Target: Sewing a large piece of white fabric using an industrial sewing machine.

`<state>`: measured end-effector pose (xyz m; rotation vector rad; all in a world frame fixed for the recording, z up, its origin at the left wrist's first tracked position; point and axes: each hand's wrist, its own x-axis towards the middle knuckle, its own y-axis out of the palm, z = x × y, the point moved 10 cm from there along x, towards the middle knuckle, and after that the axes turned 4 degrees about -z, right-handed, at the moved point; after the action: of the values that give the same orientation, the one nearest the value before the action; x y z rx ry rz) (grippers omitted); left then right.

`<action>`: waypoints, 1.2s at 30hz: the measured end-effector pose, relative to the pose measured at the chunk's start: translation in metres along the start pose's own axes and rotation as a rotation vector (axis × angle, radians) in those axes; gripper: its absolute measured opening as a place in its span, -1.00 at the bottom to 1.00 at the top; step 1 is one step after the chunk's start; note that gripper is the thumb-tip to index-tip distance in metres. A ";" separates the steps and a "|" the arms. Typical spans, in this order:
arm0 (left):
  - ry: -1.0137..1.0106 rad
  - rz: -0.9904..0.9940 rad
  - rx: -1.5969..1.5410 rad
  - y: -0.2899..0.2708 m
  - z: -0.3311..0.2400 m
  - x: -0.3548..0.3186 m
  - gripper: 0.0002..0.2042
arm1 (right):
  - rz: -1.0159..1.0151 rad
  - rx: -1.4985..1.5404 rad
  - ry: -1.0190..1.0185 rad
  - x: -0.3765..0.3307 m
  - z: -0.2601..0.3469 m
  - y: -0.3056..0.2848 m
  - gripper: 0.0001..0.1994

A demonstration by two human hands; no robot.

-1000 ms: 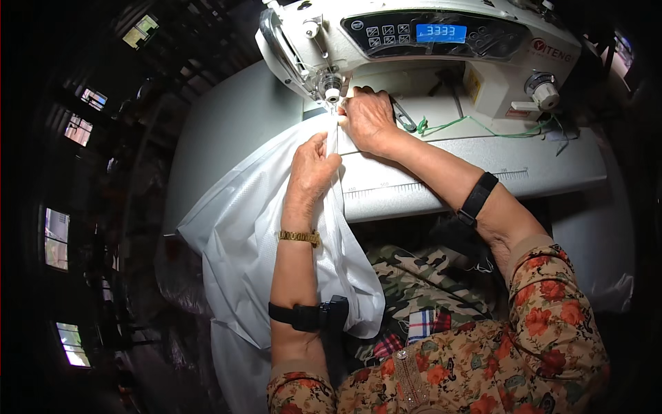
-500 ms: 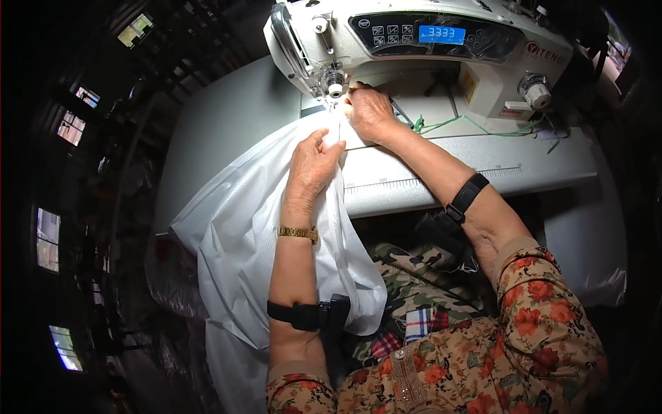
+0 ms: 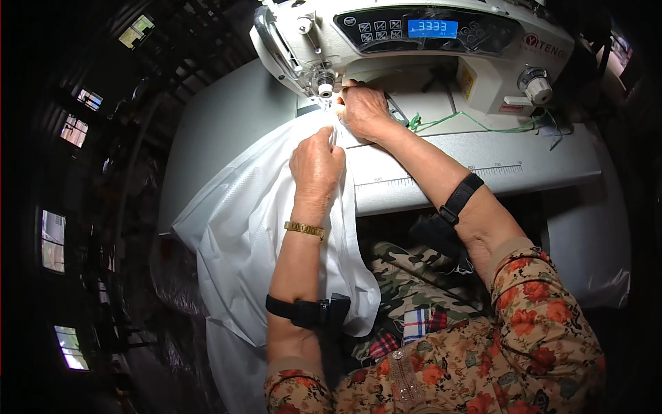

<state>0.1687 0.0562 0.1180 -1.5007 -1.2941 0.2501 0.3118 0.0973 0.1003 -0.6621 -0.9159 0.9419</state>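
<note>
Head view, 1 of 1.

Item: white woven cloth (image 3: 241, 200), matte, finely textured and brightly lit near the needle. I see it drape in long soft folds from the machine's foot, over the table's front edge and down to the lap; its left side spreads to a pointed corner on the tabletop, and its lower part falls into shadow.

Hands: 2. I find the left hand (image 3: 317, 168) closed on a fold of the cloth, thumb and fingers together, just in front of the foot. The right hand (image 3: 363, 112) lies beside the needle with its fingertips at the cloth's edge; I cannot tell whether they pinch it, as they are partly hidden.

Surroundings: 1 white metal sewing machine (image 3: 476, 86), with a glossy black control panel (image 3: 386, 31), a lit blue rectangular display (image 3: 433, 28) and a white ribbed round knob (image 3: 539, 90). Beneath it, a smooth grey tabletop (image 3: 227, 124) with a black printed ruler scale (image 3: 396, 181) near the front. Loose green thread (image 3: 441, 124) trails over the machine bed.

Obstructions: I log 1 slim metal tool (image 3: 397, 108) partly covered by the right hand, and the left hand and forearm across the middle of the cloth. On the lap, green-brown camouflage fabric (image 3: 420, 276) is partly covered by the cloth.
</note>
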 end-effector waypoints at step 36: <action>-0.074 0.390 0.259 0.008 -0.019 0.018 -0.66 | 0.233 0.981 -0.139 -0.239 0.099 -0.053 -0.69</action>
<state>0.1942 0.0615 0.1274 -1.5184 -0.9729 0.7047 0.1778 -0.1304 0.1035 0.1470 -0.3959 1.4932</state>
